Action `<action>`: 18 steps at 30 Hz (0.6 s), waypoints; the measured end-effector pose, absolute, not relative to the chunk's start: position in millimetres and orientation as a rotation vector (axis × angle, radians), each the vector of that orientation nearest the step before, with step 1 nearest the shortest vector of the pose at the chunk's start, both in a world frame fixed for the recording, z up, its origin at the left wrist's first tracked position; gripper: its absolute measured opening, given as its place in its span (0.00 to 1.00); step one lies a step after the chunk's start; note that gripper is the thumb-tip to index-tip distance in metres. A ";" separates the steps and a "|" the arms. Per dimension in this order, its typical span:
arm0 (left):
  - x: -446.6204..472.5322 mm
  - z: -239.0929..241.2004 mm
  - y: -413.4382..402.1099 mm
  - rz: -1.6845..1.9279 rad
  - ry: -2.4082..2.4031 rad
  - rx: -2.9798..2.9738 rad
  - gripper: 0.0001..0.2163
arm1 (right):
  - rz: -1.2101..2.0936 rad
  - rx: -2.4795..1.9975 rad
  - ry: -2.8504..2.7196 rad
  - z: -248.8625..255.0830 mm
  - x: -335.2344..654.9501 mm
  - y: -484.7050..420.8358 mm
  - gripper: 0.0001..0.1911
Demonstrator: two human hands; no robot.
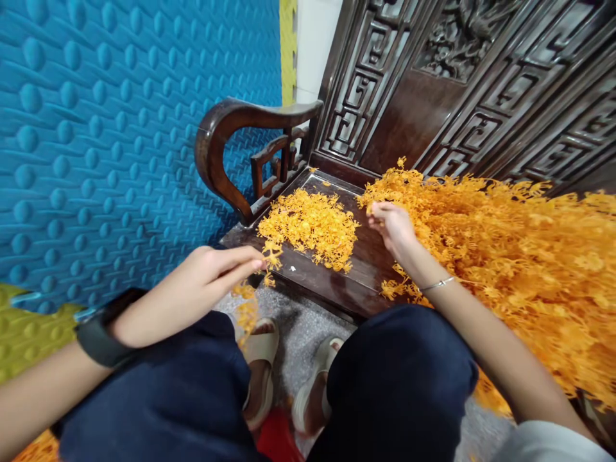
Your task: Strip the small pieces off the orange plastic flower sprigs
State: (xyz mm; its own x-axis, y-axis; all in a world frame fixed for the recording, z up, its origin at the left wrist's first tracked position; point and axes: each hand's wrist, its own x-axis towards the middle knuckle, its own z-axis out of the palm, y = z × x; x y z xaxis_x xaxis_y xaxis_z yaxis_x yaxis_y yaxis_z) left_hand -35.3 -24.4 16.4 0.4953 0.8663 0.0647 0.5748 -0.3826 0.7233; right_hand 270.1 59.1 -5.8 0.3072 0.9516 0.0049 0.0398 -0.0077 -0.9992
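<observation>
My left hand (216,269) is pinched on the end of a chain of orange plastic flower pieces (273,255), whose lower part hangs blurred past the seat edge. Over the seat, my right hand (392,224) has its fingers pressed together on a small orange flower piece (370,208). Between the hands lies a low pile of loose orange flower pieces (312,224) on the dark wooden seat (337,282). Right beside my right hand and forearm rises a much larger heap of orange flower pieces (505,250).
A curved wooden armrest (260,115) bounds the seat on the left, and a carved backrest (404,122) stands behind it. Blue foam matting (120,160) fills the left side. My knees and sandals (262,346) are below, with a red object (279,439) between the feet.
</observation>
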 end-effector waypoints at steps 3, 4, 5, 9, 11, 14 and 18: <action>-43.9 14.1 -21.3 0.644 1.230 2.010 0.14 | 0.982 -1.344 -1.119 -18.4 285.6 66.5 0.01; -44.6 14.1 -19.9 0.666 1.230 1.973 0.14 | 0.977 -1.325 -1.168 -21.8 284.6 67.8 0.02; -44.3 14.5 -18.9 0.676 1.228 1.933 0.14 | 0.976 -1.313 -1.207 -24.6 281.9 68.8 0.04; -39.2 17.3 -17.8 0.655 1.212 1.808 0.14 | 1.039 -1.353 -1.232 -32.6 270.7 73.8 0.15; -36.9 17.6 -17.7 0.655 1.202 1.781 0.15 | 1.041 -1.364 -1.275 -35.4 269.2 76.8 0.24; -34.8 16.3 -16.9 0.671 1.172 1.719 0.16 | 0.983 -1.363 -1.437 -34.7 266.0 77.0 0.30; -31.2 16.9 -17.0 0.648 1.020 1.668 0.16 | 0.786 -1.252 -1.812 -15.3 243.9 56.4 0.18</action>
State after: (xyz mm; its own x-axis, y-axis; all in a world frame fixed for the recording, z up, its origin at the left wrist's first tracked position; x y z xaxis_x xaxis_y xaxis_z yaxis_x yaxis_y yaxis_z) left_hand -31.2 -17.0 16.9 0.4941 0.8671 -0.0630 0.3118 -0.1091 0.9439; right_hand 243.9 56.4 -15.3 -0.2087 0.9448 0.2527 0.4606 0.3229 -0.8268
